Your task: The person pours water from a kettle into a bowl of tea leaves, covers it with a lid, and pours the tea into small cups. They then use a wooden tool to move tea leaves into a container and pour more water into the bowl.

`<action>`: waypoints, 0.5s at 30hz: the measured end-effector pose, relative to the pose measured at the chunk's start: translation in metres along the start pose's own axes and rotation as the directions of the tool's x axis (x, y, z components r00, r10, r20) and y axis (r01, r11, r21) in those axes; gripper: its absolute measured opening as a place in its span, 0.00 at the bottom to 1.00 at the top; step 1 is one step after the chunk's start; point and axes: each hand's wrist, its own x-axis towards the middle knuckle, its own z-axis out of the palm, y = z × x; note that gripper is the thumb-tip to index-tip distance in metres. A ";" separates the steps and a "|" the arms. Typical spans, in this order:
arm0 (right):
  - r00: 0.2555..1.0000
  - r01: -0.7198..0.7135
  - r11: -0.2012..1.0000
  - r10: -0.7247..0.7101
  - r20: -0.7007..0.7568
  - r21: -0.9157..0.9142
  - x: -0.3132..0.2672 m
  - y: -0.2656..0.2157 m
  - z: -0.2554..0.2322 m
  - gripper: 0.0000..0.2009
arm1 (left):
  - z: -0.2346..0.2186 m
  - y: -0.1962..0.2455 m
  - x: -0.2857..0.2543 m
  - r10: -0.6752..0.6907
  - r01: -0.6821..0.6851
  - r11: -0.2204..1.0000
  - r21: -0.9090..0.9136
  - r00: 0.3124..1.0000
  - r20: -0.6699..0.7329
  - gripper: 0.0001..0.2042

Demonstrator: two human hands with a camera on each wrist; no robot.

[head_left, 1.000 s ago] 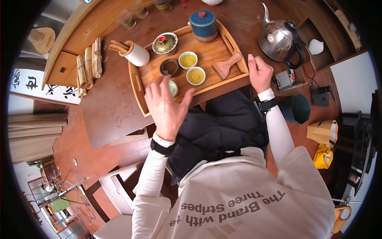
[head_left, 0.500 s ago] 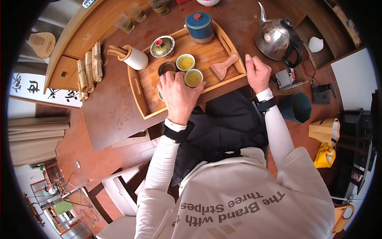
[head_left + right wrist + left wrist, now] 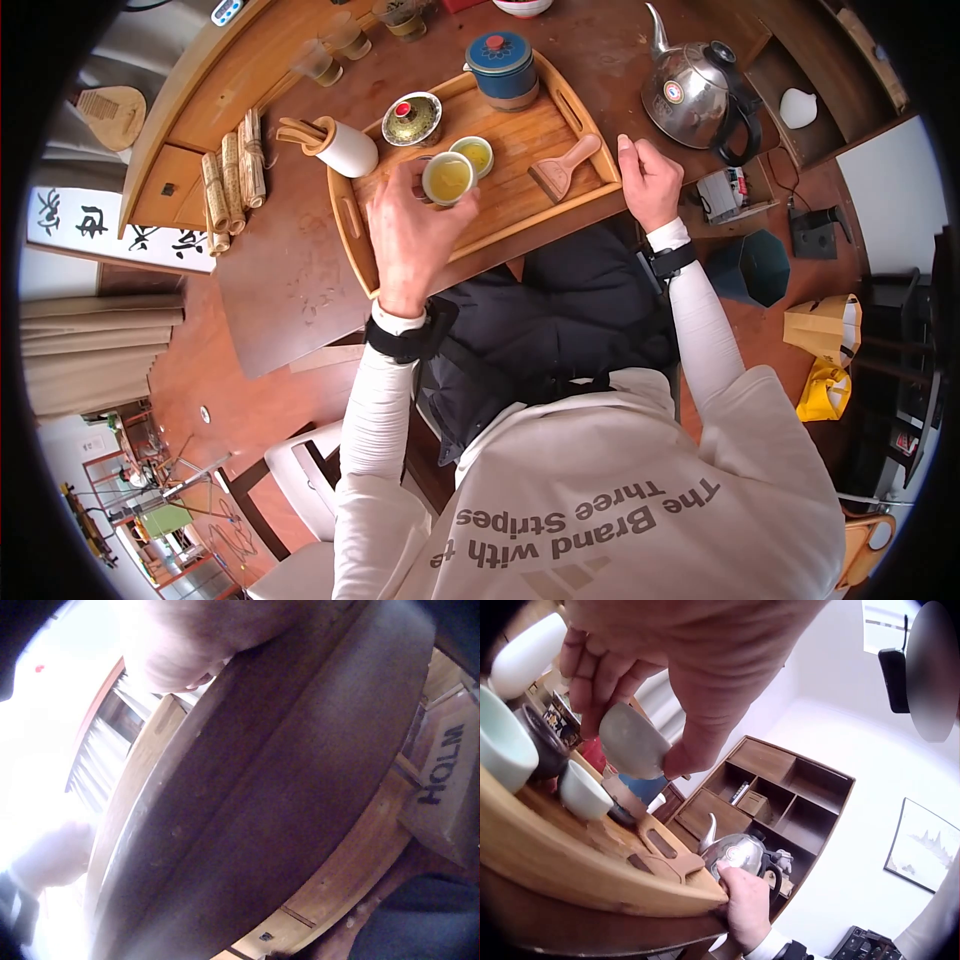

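Note:
In the head view the left hand (image 3: 412, 235) holds a small white cup (image 3: 449, 181) of yellow liquid between fingers and thumb. The left wrist view shows this cup (image 3: 632, 741) raised above the tray. A second filled cup (image 3: 477, 152) stands just behind it on the wooden tray (image 3: 510, 122). A dark cup (image 3: 546, 742) and a pale green cup (image 3: 504, 742) also stand there, mostly hidden by the hand in the head view. The right hand (image 3: 651, 183) rests with loosely bent fingers at the table edge, beside the tray's right corner, holding nothing visible.
On the tray are a lidded bowl (image 3: 411, 119), a blue pot (image 3: 502, 70) and a wooden brush (image 3: 565, 170). A white holder (image 3: 346, 150) with wooden tools and bamboo rolls (image 3: 236, 168) lie left, a steel kettle (image 3: 690, 97) right, glasses (image 3: 350, 38) behind.
The left hand came down over the cups, took hold of the front filled cup and lifted it, shifting left. The right hand has hardly moved.

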 end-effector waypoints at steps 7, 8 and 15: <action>0.997 0.070 0.998 -0.069 -0.039 0.011 0.000 0.003 0.003 0.20 | -0.020 -0.017 0.018 -0.063 0.063 0.998 -0.017 0.998 0.006 0.23; 0.997 0.068 0.998 -0.068 -0.040 0.012 0.000 0.003 0.003 0.20 | -0.023 -0.019 0.019 -0.065 0.065 0.998 0.009 0.998 -0.002 0.23; 1.000 0.018 1.000 -0.018 -0.005 -0.011 0.000 0.003 0.001 0.17 | -0.032 -0.054 0.022 -0.055 0.051 0.991 0.123 0.998 0.023 0.25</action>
